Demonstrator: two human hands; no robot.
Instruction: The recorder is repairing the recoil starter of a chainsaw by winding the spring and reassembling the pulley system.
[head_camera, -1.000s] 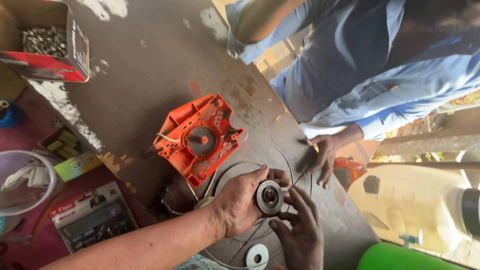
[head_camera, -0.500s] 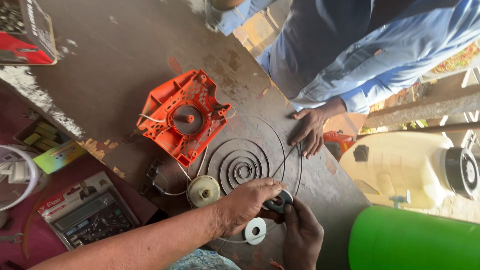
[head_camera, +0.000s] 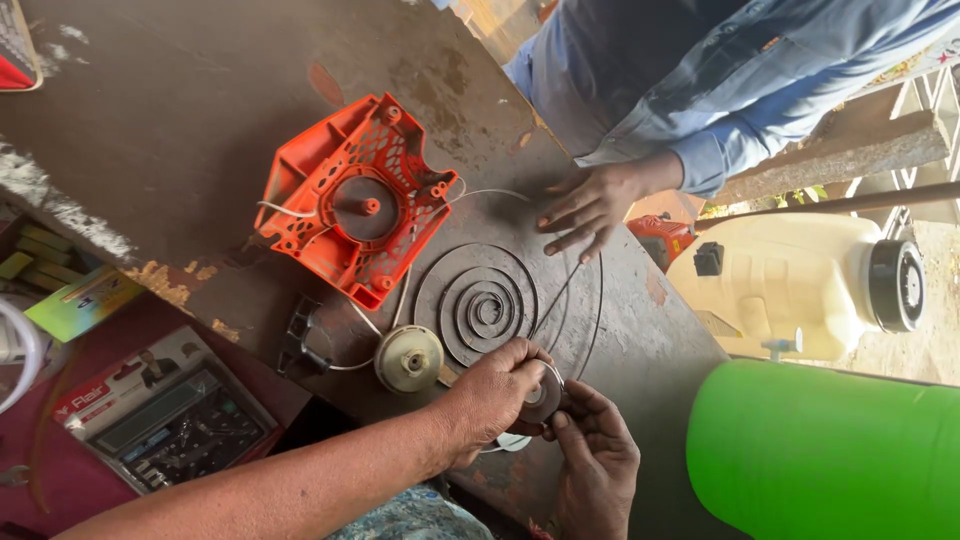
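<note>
Spring housing (head_camera: 543, 397), a small dark disc, sits clamped between left hand (head_camera: 497, 392) and right hand (head_camera: 592, 462), with the uncoiled spring (head_camera: 487, 307) just beyond them, so winding seems underway and calls for steady, tight feeding.

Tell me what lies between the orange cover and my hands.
In the head view, the uncoiled flat spring and the cream pulley lie on the table between the orange cover and your hands.

Orange housing (head_camera: 350, 200): 1
Coiled flat spring (head_camera: 482, 305): 1
Cream pulley (head_camera: 409, 358): 1
Hands: 3 (one a co-worker's (head_camera: 590, 205))
Green drum (head_camera: 825, 450): 1
</note>
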